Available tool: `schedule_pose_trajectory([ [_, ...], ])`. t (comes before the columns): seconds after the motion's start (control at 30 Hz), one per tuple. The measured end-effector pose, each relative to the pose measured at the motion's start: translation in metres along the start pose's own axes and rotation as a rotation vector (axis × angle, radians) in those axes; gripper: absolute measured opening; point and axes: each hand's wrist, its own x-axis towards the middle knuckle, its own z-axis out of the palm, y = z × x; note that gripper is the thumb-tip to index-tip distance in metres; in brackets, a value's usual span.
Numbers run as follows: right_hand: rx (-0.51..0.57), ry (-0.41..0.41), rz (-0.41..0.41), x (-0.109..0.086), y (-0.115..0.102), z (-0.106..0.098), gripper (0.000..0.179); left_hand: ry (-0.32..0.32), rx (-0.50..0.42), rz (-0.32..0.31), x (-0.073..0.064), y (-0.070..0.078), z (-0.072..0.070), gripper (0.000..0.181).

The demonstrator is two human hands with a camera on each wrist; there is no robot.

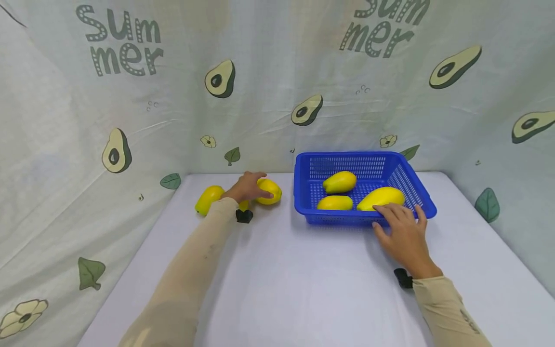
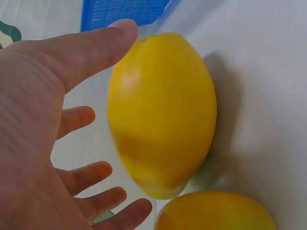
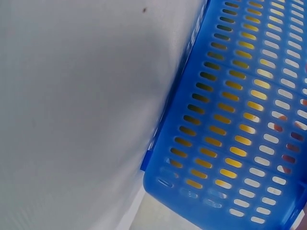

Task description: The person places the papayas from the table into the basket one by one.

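Observation:
My left hand [image 1: 248, 187] reaches over a yellow papaya [image 1: 270, 192] at the table's back left. In the left wrist view its fingers are spread, with the thumb tip at one end of this papaya [image 2: 163, 110]. A second papaya [image 1: 244, 206] is mostly hidden under the hand, and a third papaya [image 1: 209, 199] lies left of the wrist. My right hand [image 1: 403, 236] holds the front rim of a blue plastic basket [image 1: 299, 188]. Its fingertips are over the rim and the thumb is outside; fingers show through the slots of the wall [image 3: 225, 143].
Inside the basket lie a papaya [image 1: 340, 182] at the back, another papaya [image 1: 335, 203] at the front left and a larger papaya [image 1: 381, 198] by the right fingertips. A printed cloth [image 1: 260, 130] hangs behind the white table [image 1: 303, 279].

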Motion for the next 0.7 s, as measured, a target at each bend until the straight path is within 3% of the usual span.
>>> schedule_pose_trajectory([
  [0.3,-0.005,-0.006,0.007,-0.005,0.001,0.002,0.046,-0.037,0.038,-0.008,0.005,0.006,0.009,0.078],
  [0.7,-0.018,0.001,0.001,-0.003,0.003,-0.002,0.046,-0.008,0.017,0.034,0.009,0.014,0.017,0.078],
])
